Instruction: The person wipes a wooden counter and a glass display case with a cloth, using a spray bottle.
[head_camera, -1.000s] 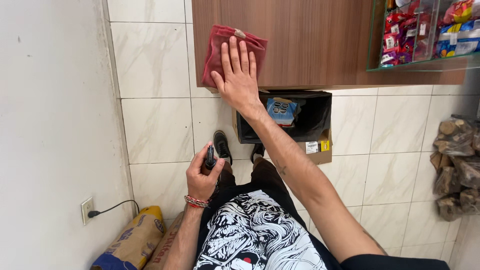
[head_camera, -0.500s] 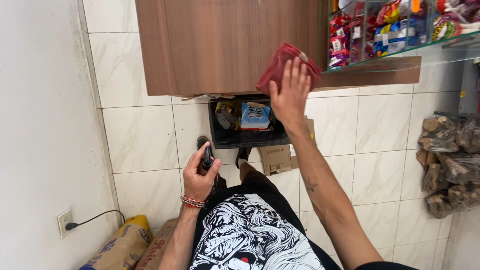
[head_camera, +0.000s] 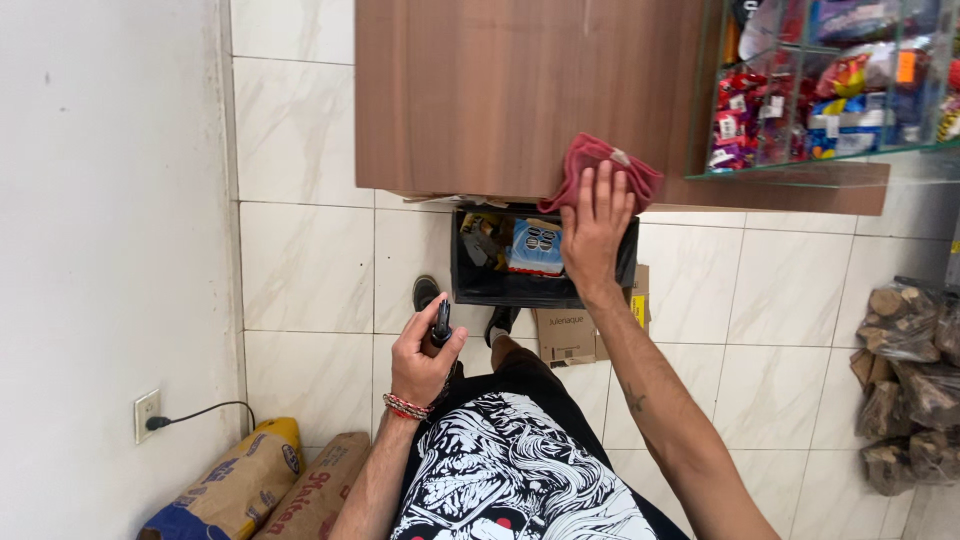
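Note:
My right hand (head_camera: 594, 232) lies flat on a red cloth (head_camera: 604, 165), pressing it against the near edge of a brown wooden counter (head_camera: 490, 95). My left hand (head_camera: 421, 358) is held low near my waist, closed around a small black spray bottle (head_camera: 440, 325) that points away from me. A beaded bracelet sits on the left wrist.
A black crate (head_camera: 540, 262) with packets stands on the tiled floor under the counter, a cardboard box (head_camera: 566, 335) beside it. A glass case of snacks (head_camera: 830, 90) is at the right. Bagged firewood (head_camera: 905, 390) far right; sacks (head_camera: 250, 490) and a wall socket (head_camera: 148, 415) left.
My right hand has slid the cloth across the counter face and down to its near edge. The view has shifted. The left hand has stayed by my waist.

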